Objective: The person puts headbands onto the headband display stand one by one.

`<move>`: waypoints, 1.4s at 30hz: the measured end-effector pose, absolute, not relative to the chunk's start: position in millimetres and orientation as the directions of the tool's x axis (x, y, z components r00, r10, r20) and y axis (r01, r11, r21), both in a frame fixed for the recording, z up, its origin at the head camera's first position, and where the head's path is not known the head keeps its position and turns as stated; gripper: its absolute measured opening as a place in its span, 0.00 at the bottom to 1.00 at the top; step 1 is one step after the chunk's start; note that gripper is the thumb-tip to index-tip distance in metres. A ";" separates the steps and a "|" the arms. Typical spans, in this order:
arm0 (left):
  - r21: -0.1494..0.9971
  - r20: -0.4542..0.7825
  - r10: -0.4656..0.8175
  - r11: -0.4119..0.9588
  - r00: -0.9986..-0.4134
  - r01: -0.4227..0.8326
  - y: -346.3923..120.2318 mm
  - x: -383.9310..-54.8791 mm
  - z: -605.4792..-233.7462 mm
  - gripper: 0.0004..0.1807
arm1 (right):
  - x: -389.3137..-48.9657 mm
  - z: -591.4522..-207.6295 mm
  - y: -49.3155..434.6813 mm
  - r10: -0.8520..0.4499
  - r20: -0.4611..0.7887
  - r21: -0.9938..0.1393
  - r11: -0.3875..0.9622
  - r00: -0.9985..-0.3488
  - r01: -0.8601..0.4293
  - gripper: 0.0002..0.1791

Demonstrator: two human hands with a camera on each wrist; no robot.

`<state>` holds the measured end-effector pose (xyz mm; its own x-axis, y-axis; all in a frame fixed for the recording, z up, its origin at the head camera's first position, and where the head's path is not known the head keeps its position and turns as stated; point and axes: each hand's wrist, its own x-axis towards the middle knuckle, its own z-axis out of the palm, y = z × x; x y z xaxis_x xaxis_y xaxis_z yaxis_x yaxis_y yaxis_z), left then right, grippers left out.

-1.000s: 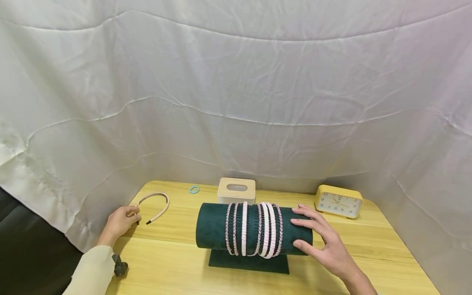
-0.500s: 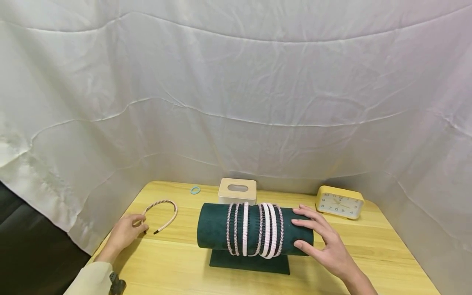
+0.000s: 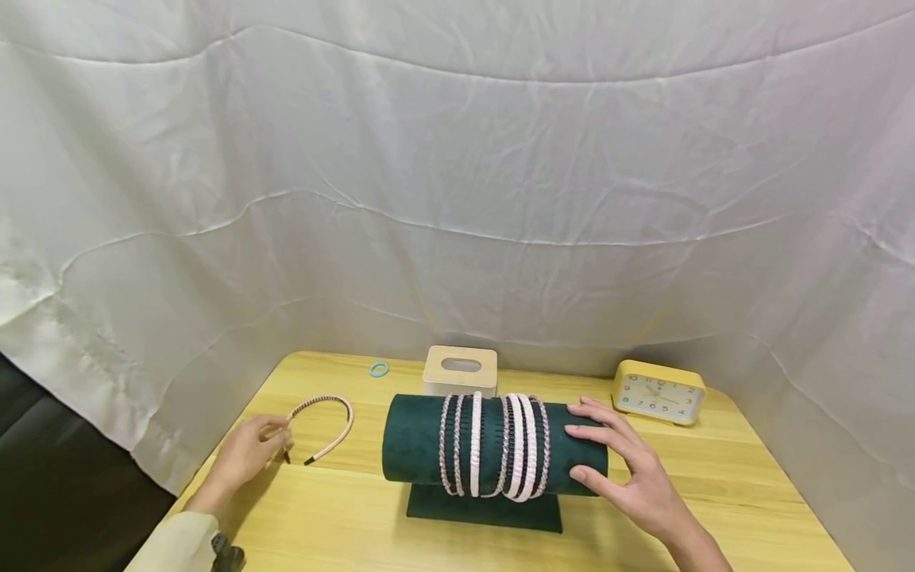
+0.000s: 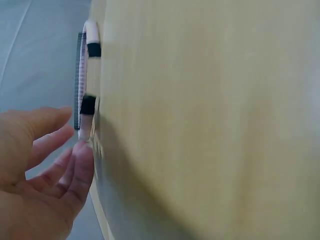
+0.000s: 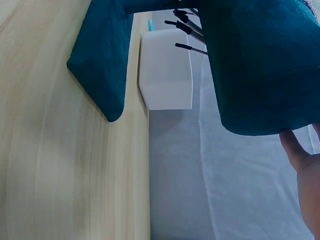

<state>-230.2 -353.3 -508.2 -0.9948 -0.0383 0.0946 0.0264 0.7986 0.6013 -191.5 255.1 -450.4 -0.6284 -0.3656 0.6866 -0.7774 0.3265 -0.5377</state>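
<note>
A thin pale pink headband [image 3: 348, 430] with black tips lies on the table at the left. My left hand [image 3: 248, 454] is beside its left arm; in the left wrist view, a gap shows between the digits, and one fingertip is at the headband's side. A dark green velvet roll stand [image 3: 418, 437] carries several pink and white headbands [image 3: 529, 445] around its middle. On the roll's right end rests my right hand [image 3: 625, 469], fingers spread over the top and thumb against the front. The right wrist view shows only part of that hand.
Behind the roll stands a tissue box [image 3: 441, 359] with a wooden lid. A light blue ring [image 3: 379, 369] lies at the back left. At the back right is a yellow alarm clock [image 3: 658, 391]. Grey-white curtains [image 3: 457, 175] surround the wooden table [image 3: 322, 516].
The headband at the left has moved right and toward me along with my left hand. My right hand stays on the roll, and the roll's headbands keep their places.
</note>
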 end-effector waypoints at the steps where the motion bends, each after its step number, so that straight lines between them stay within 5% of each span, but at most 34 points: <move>1: 0.606 0.099 -0.038 0.795 -0.994 0.029 -354.7 -232.5 -506.8 0.22 | -191.6 -450.4 255.2 -0.365 0.688 -0.537 0.326 -0.628 -0.778 0.37; 13: 0.563 0.146 0.002 0.822 -0.989 0.085 -369.5 -267.6 -507.3 0.17 | -192.6 -450.1 255.7 -0.370 0.692 -0.527 0.328 -0.620 -0.784 0.38; 30: 0.605 0.069 0.027 0.794 -0.997 0.063 -366.5 -278.6 -509.1 0.17 | -190.2 -448.7 254.8 -0.366 0.676 -0.541 0.342 -0.640 -0.768 0.37; 42: 0.535 0.145 0.055 0.836 -0.988 0.125 -359.8 -287.5 -514.0 0.16 | -190.1 -448.9 255.4 -0.363 0.666 -0.552 0.349 -0.652 -0.758 0.36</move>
<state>-287.5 -359.8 -514.0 -0.9879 0.0549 0.1451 0.1250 0.8359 0.5345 -190.1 255.4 -448.9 -0.6519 -0.3627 0.6660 -0.7576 0.3490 -0.5516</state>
